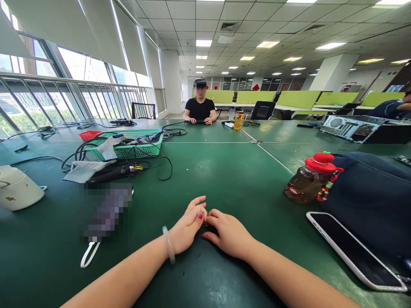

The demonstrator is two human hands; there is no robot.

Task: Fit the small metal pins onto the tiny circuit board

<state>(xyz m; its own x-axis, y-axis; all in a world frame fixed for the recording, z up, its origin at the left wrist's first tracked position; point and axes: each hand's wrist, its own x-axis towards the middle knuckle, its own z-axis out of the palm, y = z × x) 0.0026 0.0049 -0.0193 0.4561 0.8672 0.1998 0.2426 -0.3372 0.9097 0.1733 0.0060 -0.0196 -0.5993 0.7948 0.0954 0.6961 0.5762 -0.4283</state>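
My left hand (186, 227) and my right hand (229, 231) meet fingertip to fingertip, low over the green tabletop (205, 171). The left thumb presses against its curled index finger, while other fingers of that hand stretch away. A pale bangle (168, 244) circles the left wrist. On the right hand the fingers bend in towards the left thumb, and its own thumb sits lower, a little apart. Something tiny and brownish shows between the fingertips of both hands, mostly hidden and too small to name.
To the left lie a blurred phone-shaped thing (111, 211) with a white strap, a green basket (138, 149) of cables and a cream cap (17, 188). To the right are a red-lidded bottle (303, 184), a tablet (353, 252) and a dark bag (372, 201). Opposite sits a person (199, 109).
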